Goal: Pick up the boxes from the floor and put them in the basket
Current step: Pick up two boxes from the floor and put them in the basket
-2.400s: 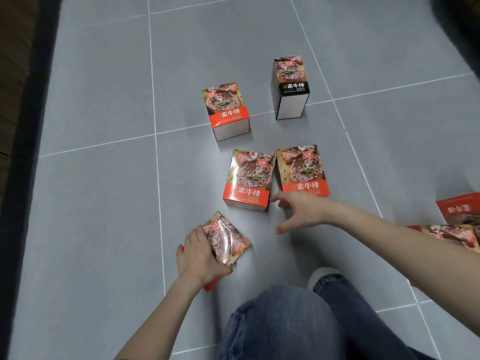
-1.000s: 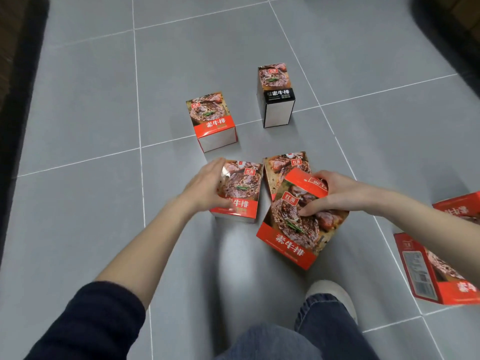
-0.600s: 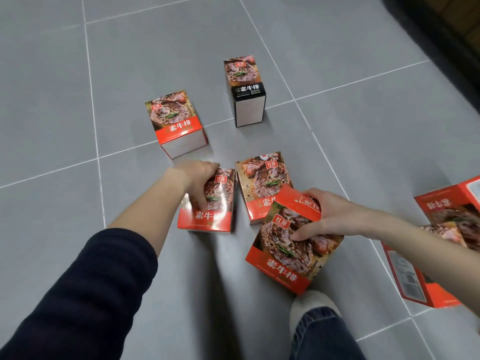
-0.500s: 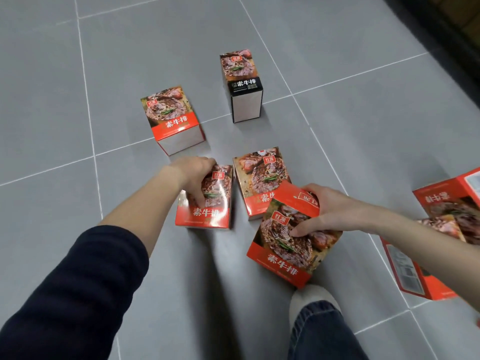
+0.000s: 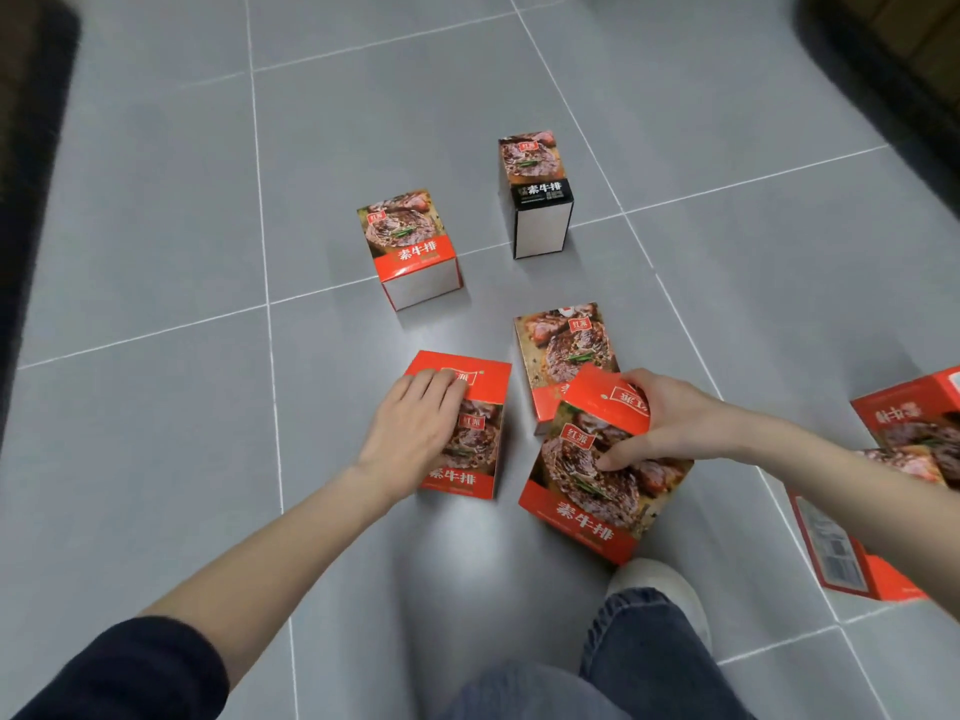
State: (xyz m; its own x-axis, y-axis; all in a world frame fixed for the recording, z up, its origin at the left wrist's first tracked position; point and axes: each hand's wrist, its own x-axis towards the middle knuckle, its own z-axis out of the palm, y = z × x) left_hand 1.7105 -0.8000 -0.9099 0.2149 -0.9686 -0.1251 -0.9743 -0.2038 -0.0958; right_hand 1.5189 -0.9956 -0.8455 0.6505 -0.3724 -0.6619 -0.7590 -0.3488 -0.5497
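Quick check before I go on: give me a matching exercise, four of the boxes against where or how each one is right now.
Things:
1. black-banded box
2. far-left box
3. box under the left hand
4. box in the right hand

States:
A. gripped and tilted, nearest the shoe
B. tipped up, fingers over its red top flap
C. farthest away, untouched, on a tile joint
D. untouched, orange band, white side showing

Pairs: 1-C, 2-D, 3-B, 4-A
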